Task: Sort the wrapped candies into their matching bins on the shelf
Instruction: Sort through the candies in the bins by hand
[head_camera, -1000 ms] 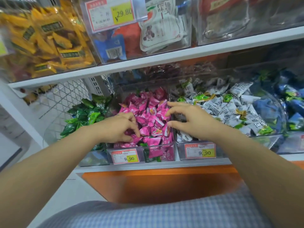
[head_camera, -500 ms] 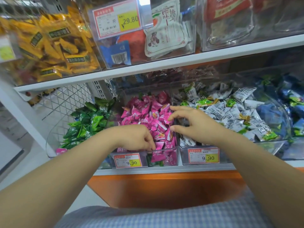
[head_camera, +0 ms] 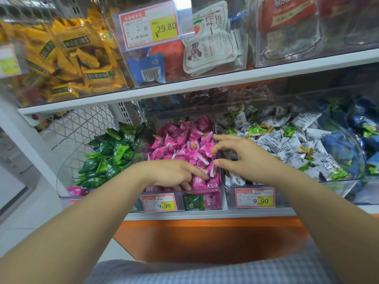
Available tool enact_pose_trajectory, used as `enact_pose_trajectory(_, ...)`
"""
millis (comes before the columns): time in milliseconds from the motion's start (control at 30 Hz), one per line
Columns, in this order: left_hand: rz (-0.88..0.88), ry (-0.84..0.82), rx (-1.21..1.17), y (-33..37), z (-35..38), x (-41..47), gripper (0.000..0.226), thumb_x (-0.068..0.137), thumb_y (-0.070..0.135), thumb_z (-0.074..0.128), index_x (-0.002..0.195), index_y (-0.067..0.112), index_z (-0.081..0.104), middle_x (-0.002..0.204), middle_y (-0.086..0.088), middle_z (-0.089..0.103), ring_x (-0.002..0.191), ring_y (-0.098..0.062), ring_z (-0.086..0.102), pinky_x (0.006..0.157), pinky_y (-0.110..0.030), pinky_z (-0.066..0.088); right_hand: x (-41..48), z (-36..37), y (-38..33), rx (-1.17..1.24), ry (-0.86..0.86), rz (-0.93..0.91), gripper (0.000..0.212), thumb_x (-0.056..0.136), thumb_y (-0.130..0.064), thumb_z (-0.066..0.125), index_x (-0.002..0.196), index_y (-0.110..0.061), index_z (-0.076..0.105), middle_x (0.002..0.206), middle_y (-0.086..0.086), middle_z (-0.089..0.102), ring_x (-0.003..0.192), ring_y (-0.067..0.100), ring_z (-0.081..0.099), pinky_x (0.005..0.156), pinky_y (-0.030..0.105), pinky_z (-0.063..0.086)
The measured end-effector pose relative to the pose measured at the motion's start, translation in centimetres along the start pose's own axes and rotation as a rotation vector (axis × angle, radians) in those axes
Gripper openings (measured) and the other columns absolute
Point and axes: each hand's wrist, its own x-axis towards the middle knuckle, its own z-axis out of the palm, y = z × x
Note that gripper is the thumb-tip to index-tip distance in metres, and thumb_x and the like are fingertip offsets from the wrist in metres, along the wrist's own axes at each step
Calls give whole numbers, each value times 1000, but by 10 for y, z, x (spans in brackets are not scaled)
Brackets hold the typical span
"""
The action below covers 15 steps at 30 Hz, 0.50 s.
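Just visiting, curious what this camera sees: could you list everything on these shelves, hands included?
clear bins: four in front, transparent, lower shelf
green candies: many, green, leftmost bin
pink candies: many, pink, next bin rightward
white candies: many, white, right of the pink
blue candies: many, blue, rightmost bin
stray pink candy: one, pink, green bin's front corner
stray green candy: one, green, low at pink bin's front
yellow packets: many, yellow, upper shelf, left
white pouches: several, white, upper shelf, middle
price tags: three readable, yellow, bin fronts
left hand: one, fingers among pink candies, grip hidden
right hand: one, fingers spread over pink bin's right edge
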Motion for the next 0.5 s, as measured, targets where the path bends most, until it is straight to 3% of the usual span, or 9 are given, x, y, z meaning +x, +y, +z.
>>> enact_pose_trajectory(67,35,100,-55,-9,-9,-6,48,97,3,37,118,43,55,90,23,53,95,-10,62,88,-29,50,0,0,0,-7,-11,3,25,89,-31,63,113,-27,63,149,-13,33,133,6,35,103,20,26)
enact_pose_trajectory(167,72,360,-125,-22,-22,-8,46,96,8,44,120,45,53,65,16,57,69,-17,50,63,-31,40,0,-1,0,6,-14,12,24,89,-30,63,113,-27,63,149,-13,33,132,6,36,101,17,25)
enact_pose_trajectory(267,69,515,-22,-25,-21,-2,46,97,7,40,130,38,50,83,0,55,45,-12,40,42,-19,33,0,-2,0,4,-15,14,24,89,-30,63,112,-27,63,149,-13,33,128,5,39,97,15,27)
enact_pose_trajectory(333,42,507,96,-28,-16,7,47,98,10,40,137,36,45,123,-9,47,60,-13,53,50,-19,42,0,-1,-1,3,-16,17,24,89,-30,63,112,-27,63,149,-14,33,127,4,39,96,14,26)
enact_pose_trajectory(400,-15,469,148,-29,-10,10,44,100,17,42,140,34,42,146,-8,28,83,-13,56,73,-21,45,0,-1,-1,6,-12,18,24,89,-30,63,112,-28,62,149,-14,32,130,4,37,97,14,24)
enact_pose_trajectory(500,28,609,203,-30,-4,9,32,96,23,53,127,28,57,132,-3,38,89,-10,54,92,-23,42,-1,-1,-1,7,-10,13,24,89,-30,62,113,-27,62,150,-13,32,134,6,34,100,15,24)
